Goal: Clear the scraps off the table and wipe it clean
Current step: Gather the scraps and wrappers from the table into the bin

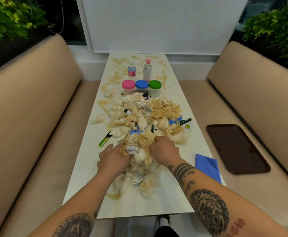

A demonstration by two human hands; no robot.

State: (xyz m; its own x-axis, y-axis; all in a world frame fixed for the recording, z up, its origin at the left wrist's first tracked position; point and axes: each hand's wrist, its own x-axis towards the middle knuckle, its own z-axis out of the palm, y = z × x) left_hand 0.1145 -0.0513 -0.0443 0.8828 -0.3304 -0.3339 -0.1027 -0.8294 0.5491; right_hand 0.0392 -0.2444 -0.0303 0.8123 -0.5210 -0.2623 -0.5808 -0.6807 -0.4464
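A long heap of crumpled, brown-stained paper napkins and torn wrappers (157,115) runs down the middle of the white table (182,190). My left hand (111,159) and my right hand (165,149) are both dug into the near end of the heap, fingers curled round wads of wet napkins (140,146). A folded blue cloth (207,165) lies at the table's right edge, beside my right forearm. Brown spill streaks (112,79) cover the far half of the table.
Three jars with pink (128,86), blue (142,85) and green (155,88) lids stand behind the heap, two water bottles (147,70) beyond them. A green packet (104,141) lies left of the heap. Beige benches flank the table; a dark tray (237,147) rests on the right bench.
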